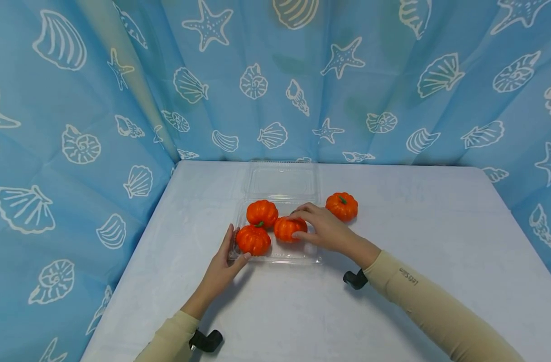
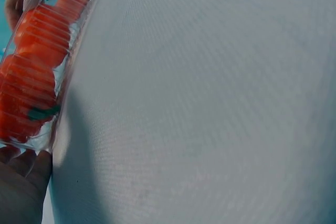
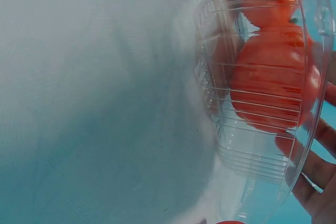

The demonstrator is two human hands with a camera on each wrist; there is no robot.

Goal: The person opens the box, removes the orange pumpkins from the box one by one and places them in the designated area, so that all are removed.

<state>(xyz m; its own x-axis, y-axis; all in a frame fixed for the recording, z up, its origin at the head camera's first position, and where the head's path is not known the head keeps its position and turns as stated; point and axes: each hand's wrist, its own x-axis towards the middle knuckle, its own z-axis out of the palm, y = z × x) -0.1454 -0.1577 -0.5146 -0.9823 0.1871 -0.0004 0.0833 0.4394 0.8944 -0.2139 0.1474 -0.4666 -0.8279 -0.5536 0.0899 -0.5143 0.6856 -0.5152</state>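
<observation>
A clear plastic clamshell container lies with its lid raised away at the back. Inside sit three small orange toy pumpkins: a rear-left pumpkin, a front-left pumpkin and a right-hand pumpkin. My right hand reaches over the right side and holds the right-hand pumpkin between thumb and fingers. In the right wrist view, that pumpkin shows through the ribbed wall. My left hand rests against the container's front-left corner, its fingers extended along the left side and its thumb at the front.
Another orange pumpkin with a green stem stands on the white table, outside the container to the right. The transparent lid lies towards the back edge. A blue curtain with shells and starfish hangs behind and at the sides.
</observation>
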